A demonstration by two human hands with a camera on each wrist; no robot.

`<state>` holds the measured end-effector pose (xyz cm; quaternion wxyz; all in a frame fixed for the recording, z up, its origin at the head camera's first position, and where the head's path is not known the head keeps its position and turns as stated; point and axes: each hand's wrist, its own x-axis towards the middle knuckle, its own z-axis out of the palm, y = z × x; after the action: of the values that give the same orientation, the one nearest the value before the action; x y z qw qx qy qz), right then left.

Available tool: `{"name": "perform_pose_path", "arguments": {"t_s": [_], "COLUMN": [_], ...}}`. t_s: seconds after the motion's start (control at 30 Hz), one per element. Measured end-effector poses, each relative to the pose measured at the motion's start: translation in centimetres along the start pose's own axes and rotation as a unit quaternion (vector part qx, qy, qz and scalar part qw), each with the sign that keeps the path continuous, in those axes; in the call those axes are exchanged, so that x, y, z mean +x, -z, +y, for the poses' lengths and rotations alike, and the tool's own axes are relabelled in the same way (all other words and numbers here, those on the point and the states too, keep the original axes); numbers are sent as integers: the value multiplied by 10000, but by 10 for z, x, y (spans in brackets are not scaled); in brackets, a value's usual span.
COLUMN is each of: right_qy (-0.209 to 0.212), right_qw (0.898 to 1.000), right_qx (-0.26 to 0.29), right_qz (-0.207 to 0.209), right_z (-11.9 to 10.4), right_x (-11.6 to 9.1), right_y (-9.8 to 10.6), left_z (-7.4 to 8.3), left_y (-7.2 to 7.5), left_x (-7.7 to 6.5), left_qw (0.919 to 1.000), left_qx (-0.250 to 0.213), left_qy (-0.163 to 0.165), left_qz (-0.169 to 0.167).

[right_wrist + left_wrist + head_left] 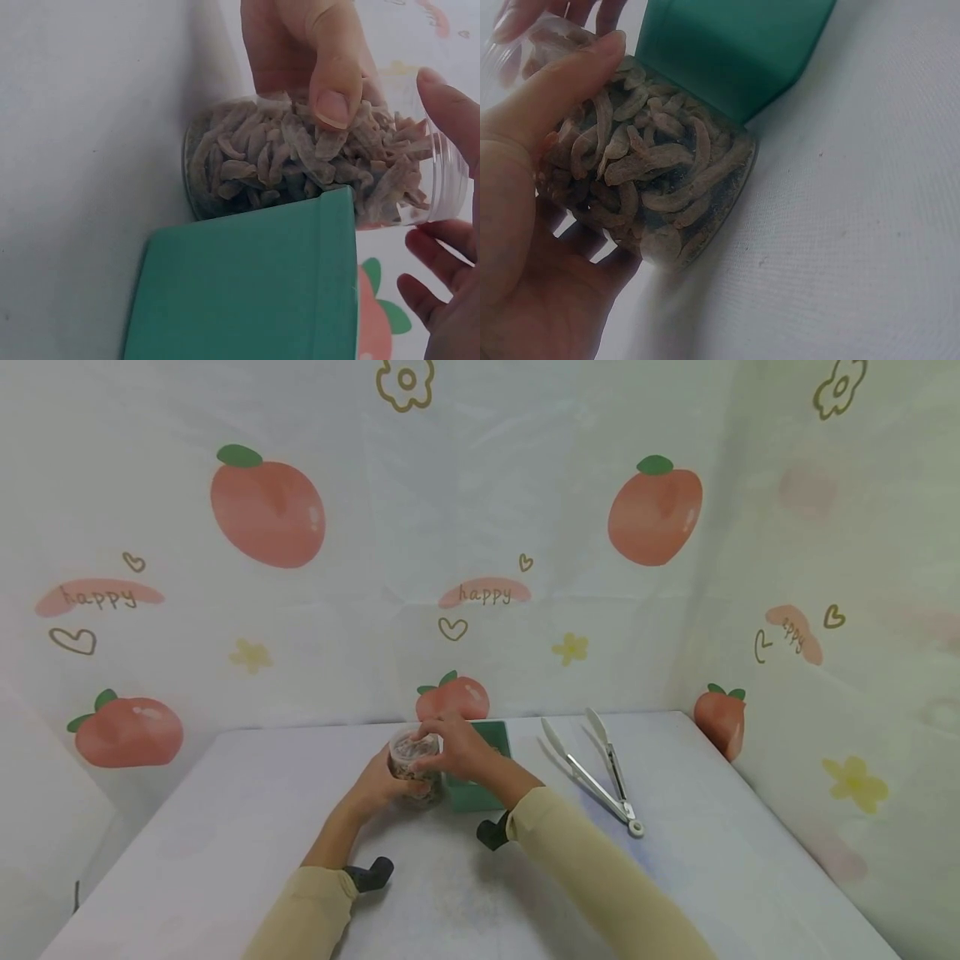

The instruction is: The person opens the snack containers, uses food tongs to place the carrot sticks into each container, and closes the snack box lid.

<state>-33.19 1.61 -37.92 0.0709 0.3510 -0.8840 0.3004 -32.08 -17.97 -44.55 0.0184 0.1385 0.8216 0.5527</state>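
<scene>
A clear plastic jar point(277, 165) full of brownish dried strips stands on the white table, close against a green box. My left hand point(377, 783) grips the jar's side, its thumb point(585, 79) lying across the front and its fingers going round behind. At the top of the jar, my right hand point(461, 752) spans the clear ridged lid point(450, 176), with thumb and fingers on opposite sides of its rim. In the head view both hands cover much of the jar.
The green box point(480, 797) is right beside the jar, partly hidden under my right arm. Spread-apart tongs point(600, 787) with pale tips lie farther right on the white table point(262, 827). A fruit-printed cloth point(360, 635) hangs along the table's back edge.
</scene>
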Motion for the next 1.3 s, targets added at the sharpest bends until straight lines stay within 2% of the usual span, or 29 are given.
{"name": "perform_pose_path", "arguments": {"t_s": [0.17,0.37,0.47,0.63,0.83,0.97,1.13,1.3], "right_qy": [142,107,90,199,-91,-226,-346,-258], "right_qw": [9988,9978,9983,9995,9997,9993,9964,9839], "right_qx": [350,277,260,198,-48,82,739,1555], "right_qz": [-319,-586,-508,-129,218,293,-229,-839], "right_z": [2,3,2,0,-3,-1,1,8], "right_x": [-3,-5,-4,-3,-1,1,3,1], "right_y": [8,14,14,10,0,-5,0,10], "left_z": [-1,1,1,1,-1,-1,-2,0], "left_y": [0,1,1,1,1,0,1,1], "left_x": [0,0,0,0,1,1,0,0], "left_qw": [10000,10000,10000,10000,10000,9999,9998,9999], "left_qx": [-26,-24,-31,-55,-57,-101,-168,-110], "left_qy": [23,-77,-82,10,51,73,126,85], "left_qz": [-25,-44,-31,-25,-28,-21,-1,2]}}
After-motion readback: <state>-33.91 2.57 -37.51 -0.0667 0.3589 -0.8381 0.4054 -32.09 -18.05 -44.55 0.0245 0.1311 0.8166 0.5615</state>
